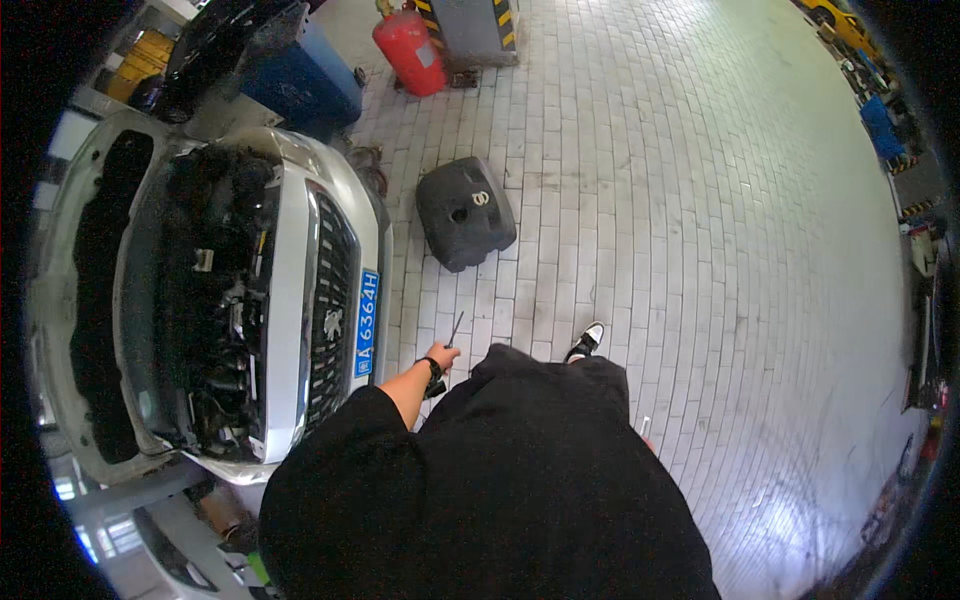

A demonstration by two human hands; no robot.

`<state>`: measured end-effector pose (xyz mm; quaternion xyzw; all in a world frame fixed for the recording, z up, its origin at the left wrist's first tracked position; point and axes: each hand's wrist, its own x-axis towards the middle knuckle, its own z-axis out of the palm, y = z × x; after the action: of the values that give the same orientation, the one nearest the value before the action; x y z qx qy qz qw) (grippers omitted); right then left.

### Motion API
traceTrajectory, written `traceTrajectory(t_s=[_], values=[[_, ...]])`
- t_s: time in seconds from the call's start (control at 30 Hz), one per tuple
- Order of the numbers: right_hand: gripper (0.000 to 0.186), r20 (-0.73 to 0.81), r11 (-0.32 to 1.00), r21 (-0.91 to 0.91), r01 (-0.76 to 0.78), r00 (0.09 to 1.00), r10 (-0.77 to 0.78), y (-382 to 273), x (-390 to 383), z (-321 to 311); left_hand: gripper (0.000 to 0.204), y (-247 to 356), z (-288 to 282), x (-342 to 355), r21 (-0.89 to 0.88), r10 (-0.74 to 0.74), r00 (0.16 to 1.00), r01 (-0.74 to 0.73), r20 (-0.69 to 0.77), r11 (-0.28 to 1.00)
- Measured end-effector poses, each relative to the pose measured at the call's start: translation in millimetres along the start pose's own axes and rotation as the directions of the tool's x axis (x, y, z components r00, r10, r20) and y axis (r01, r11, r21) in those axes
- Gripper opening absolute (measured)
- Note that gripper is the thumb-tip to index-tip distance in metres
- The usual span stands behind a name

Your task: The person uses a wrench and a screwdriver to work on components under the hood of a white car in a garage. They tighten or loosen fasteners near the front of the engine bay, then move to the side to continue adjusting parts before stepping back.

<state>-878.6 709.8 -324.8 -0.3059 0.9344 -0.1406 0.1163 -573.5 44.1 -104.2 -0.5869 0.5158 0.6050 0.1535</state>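
My left hand (443, 356), with a dark band on the wrist, is closed around a thin dark rod tool (456, 327) that looks like a screwdriver. Its shaft points forward over the tiled floor. A dark piece (435, 388), perhaps its handle, shows beside the wrist. Only a reddish sliver that may be my right hand (649, 443) shows past my black shirt, near a thin pale rod (645, 425); the fingers are hidden. To the left stands a silver car (288, 310) with its hood (75, 300) raised and its engine bay (215, 300) exposed.
A black plastic engine cover (466, 212) lies on the floor (700, 220) ahead of my left hand. Farther off stand a red cylinder (410, 52), a striped pillar (470, 30) and a blue bin (308, 78). Shelves and equipment (882, 128) line the right side. My shoe (590, 338) is on the tiles.
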Motion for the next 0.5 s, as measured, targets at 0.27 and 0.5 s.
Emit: traceTrajectory(t_s=[0.27,0.5], values=[[0.02,0.382,0.377,0.705,-0.601,0.769,0.512,-85,326,-180,0.037,95,41,1,-0.069,0.223,0.952,-0.241,-0.21,0.968],[0.021,0.344,0.462,0.75,-0.473,0.876,0.337,-147,534,-234,0.034,196,42,47,-0.105,0.289,0.919,-0.326,-0.267,0.94]])
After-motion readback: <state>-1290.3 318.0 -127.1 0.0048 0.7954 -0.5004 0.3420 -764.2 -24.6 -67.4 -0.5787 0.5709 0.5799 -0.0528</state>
